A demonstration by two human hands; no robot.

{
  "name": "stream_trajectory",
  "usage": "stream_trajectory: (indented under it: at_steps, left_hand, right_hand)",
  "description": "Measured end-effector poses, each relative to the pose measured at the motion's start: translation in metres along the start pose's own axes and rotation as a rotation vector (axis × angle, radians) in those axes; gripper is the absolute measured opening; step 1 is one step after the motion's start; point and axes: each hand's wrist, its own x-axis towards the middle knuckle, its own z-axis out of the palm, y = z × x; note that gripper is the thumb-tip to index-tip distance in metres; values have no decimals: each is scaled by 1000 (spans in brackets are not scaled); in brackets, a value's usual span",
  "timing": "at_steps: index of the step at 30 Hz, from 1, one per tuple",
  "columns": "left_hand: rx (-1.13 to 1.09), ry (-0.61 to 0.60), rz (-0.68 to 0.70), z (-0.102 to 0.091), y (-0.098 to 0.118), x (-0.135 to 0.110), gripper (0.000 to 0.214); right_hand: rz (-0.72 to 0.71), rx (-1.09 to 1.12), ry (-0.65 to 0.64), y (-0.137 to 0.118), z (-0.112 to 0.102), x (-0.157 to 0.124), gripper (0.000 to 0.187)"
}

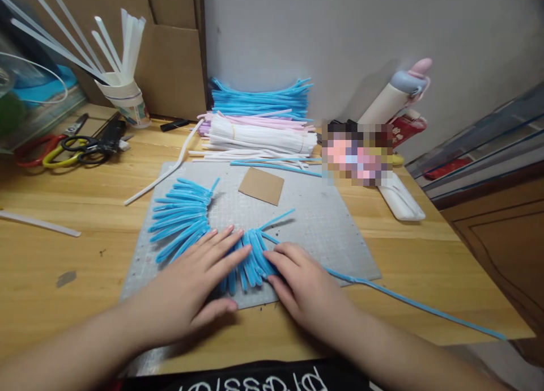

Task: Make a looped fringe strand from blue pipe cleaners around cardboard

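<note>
A fringe of looped blue pipe cleaners [181, 209] curves across the grey cutting mat [327, 221]. My left hand [204, 272] lies flat over the middle of the fringe, its fingers stretched out and the thumb apart. At the fringe's right end, my right hand [301, 277] has its fingertips and thumb bent round the last loops. One long blue stem [425, 306] runs out from under the right hand toward the table's right edge. The part of the fringe beneath both hands is hidden.
Behind the mat lie bundles of blue [261, 101], pink and white pipe cleaners [263, 136]. A cardboard square [261, 186] rests on the mat. Scissors [55, 150] and a cup of white sticks [127, 99] stand left; a bottle [385, 102] and tissue pack [399, 195] are right.
</note>
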Motion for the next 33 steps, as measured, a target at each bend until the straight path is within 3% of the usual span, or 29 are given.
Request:
stream_trajectory:
  at_steps: [5, 10, 13, 15, 18, 20, 23, 29, 33]
  left_hand:
    - [80, 21, -117, 6, -5, 0, 55]
    - [81, 9, -191, 14, 11, -1, 58]
    - [52, 31, -247, 8, 14, -2, 59]
    - [52, 48, -266, -3, 4, -2, 58]
    - [91, -50, -141, -24, -24, -1, 55]
    - [104, -108, -45, -34, -41, -1, 78]
    - [144, -115, 28, -35, -51, 0, 85]
    - [273, 35, -155, -12, -20, 5, 66]
    - [285, 45, -268, -6, 10, 10, 58]
  right_hand:
    - [-14, 127, 11, 2, 4, 2, 37]
    - [57, 364, -76, -4, -2, 4, 35]
    - [90, 361, -85, -8, -6, 3, 42]
    - [55, 274, -98, -11, -6, 3, 53]
    - [-34, 87, -135, -12, -3, 5, 54]
    - [-61, -5, -150, -11, -2, 6, 46]
    - [-38, -51, -133, -5, -2, 7, 40]
    - [1, -51, -63, 8, -7, 10, 40]
    - [0, -31, -51, 12, -9, 14, 42]
